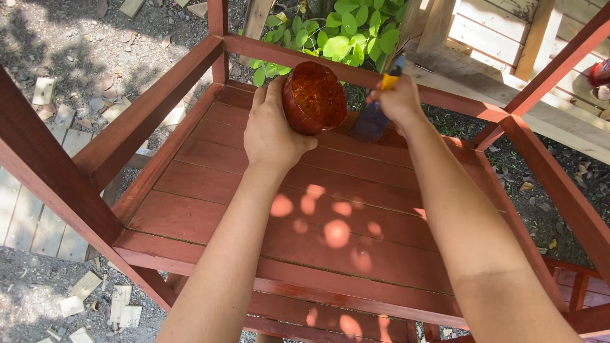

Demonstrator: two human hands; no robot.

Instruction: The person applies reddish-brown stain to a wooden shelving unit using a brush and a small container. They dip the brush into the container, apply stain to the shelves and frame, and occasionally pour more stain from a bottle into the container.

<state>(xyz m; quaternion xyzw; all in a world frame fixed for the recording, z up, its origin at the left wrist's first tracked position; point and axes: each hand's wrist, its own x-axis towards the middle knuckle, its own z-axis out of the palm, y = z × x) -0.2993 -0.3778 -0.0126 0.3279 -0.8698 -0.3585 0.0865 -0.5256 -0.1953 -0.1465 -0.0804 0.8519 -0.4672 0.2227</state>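
red-brown slatted shelf (254,190) | amber-brown bowl (314,97) | yellow-handled brush (380,105) | green leaves (343,32)

So the left hand (274,134) holds a bowl (314,97) over the far end of the slatted shelf (267,209), with the right hand (397,100) and its brush (376,113) just right of it. Leafy plant (337,32) sits behind the far rail (279,52), wood scraps (101,302) on the ground to the left.

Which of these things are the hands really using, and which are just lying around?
In use:
left hand holding a small round tub of reddish-brown stain
right hand holding a paintbrush
red-stained slatted wooden frame

Just lying about:
wood offcuts on the gravel
leafy green plant
bare wooden pallets
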